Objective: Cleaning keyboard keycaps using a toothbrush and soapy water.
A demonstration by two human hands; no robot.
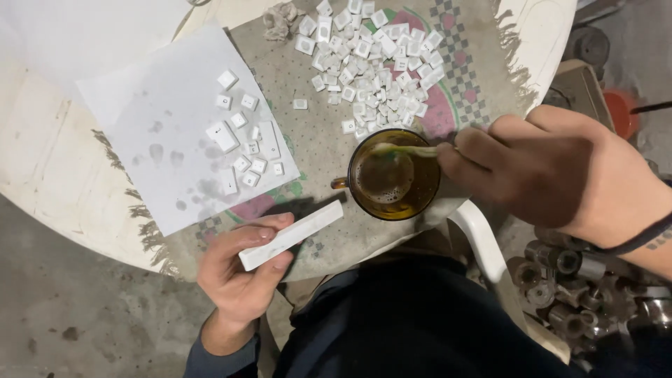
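The left hand (241,269) grips a long white plastic bar-shaped keyboard key (291,235), fingers curled under it and thumb pressed on top, holding it slantwise just above the near edge of the round white table (42,161). The right hand (553,171) is closed around the handle of a small pale-bristled brush (406,149), whose head rests over the brown liquid in a dark amber glass cup (392,176). The cup stands on a worn, fringed patterned cloth (315,133) that covers the middle of the table, just right of the long key.

Left of the cup, a white sheet of paper (154,119) with damp grey spots lies partly on the cloth, carrying a small group of white square keycaps (245,143), some wider than others, set apart from one another. On the far side of the cup, a large loose heap of white keycaps (371,63) is spread on the cloth, with one single keycap (299,103) lying apart at its left. A crumpled grey rag (278,19) sits at the far edge of the cloth. On the floor to the right, a cluster of grey metal cylindrical parts (574,280) lies below the right forearm.
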